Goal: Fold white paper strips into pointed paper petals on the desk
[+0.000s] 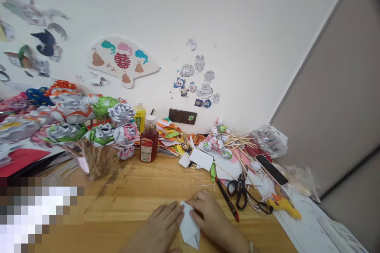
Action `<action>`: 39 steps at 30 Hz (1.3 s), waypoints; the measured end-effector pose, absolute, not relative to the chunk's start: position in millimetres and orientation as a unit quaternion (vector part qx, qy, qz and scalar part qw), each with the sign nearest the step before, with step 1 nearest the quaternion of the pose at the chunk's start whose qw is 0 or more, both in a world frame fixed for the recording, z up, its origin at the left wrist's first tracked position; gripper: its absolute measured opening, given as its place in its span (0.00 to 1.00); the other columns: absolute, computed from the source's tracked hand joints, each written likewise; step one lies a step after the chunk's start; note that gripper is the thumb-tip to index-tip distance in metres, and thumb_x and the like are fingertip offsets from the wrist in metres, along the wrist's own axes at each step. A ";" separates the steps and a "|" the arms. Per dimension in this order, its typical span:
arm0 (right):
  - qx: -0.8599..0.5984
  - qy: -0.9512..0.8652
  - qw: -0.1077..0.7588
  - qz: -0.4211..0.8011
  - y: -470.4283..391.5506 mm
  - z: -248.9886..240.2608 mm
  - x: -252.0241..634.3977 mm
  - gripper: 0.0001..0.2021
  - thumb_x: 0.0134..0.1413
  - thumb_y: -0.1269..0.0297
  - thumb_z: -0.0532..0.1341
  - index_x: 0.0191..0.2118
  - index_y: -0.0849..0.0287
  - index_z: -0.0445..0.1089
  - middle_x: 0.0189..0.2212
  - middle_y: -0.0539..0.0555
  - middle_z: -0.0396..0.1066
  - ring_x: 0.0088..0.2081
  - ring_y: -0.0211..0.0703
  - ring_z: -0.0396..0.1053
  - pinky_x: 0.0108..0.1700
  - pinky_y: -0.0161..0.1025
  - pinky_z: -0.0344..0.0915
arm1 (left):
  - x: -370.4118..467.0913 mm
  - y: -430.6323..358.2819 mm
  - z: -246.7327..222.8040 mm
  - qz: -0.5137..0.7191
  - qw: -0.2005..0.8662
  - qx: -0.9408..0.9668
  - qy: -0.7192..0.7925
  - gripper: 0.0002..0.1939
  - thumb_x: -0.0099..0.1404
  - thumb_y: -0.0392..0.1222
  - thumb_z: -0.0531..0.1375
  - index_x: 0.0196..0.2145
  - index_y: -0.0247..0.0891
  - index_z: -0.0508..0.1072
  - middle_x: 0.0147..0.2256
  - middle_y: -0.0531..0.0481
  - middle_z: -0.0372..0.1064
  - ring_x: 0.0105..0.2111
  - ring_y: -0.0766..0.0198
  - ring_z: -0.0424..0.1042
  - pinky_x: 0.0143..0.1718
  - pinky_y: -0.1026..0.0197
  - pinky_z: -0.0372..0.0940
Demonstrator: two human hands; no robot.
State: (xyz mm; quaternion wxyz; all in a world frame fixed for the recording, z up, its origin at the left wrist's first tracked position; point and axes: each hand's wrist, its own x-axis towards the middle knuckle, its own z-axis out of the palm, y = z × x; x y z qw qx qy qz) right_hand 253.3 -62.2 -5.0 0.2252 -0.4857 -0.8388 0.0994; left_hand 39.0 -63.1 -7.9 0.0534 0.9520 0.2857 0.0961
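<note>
A small folded white paper (189, 227) lies on the wooden table between my two hands, its pointed lower end toward me. My left hand (162, 221) rests flat beside it, fingertips on the paper's left edge. From the right, my right hand (209, 213) holds the paper's upper right edge between thumb and curled fingers. The underside of the paper is hidden.
Paper flowers in a clear container (96, 166) stand at the left, near a red-brown bottle (149, 142) and a yellow bottle (139, 114). Black scissors (239, 191), a red-black pen (227, 199), a phone (271, 169) and a yellow glue gun (283, 205) lie right.
</note>
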 end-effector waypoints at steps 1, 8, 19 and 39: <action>-0.475 -0.850 0.217 0.075 -61.8 -5.2 254.1 0.11 0.52 0.74 0.59 0.41 0.56 0.71 0.32 0.52 0.67 0.37 0.43 0.62 0.37 0.37 0.56 | 38.6 -63.4 -6.6 0.092 0.063 0.951 0.289 0.35 0.56 0.43 0.61 0.60 0.40 0.55 0.60 0.42 0.52 0.58 0.46 0.55 0.56 0.45 0.56; -0.402 -0.895 0.166 -0.101 -56.3 -4.0 259.8 0.08 0.62 0.67 0.53 0.37 0.57 0.70 0.27 0.51 0.65 0.30 0.40 0.59 0.30 0.35 0.51 | 41.3 -66.2 5.3 0.067 0.103 0.940 0.318 0.34 0.56 0.44 0.62 0.59 0.40 0.57 0.60 0.40 0.52 0.58 0.44 0.54 0.56 0.43 0.55; -0.413 -0.891 0.157 -0.106 -55.2 -6.5 260.9 0.11 0.65 0.62 0.51 0.37 0.56 0.69 0.28 0.50 0.64 0.32 0.41 0.59 0.32 0.36 0.51 | 38.3 -66.9 8.1 0.075 0.091 0.942 0.313 0.34 0.56 0.45 0.62 0.59 0.42 0.56 0.61 0.40 0.49 0.59 0.44 0.52 0.54 0.41 0.57; -0.437 -0.892 0.110 -0.041 -63.3 13.7 265.7 0.13 0.64 0.64 0.50 0.36 0.54 0.73 0.28 0.52 0.65 0.33 0.42 0.60 0.33 0.37 0.51 | 37.2 -65.0 12.6 0.100 0.071 0.951 0.283 0.33 0.56 0.47 0.61 0.58 0.40 0.58 0.59 0.40 0.54 0.57 0.45 0.56 0.55 0.43 0.55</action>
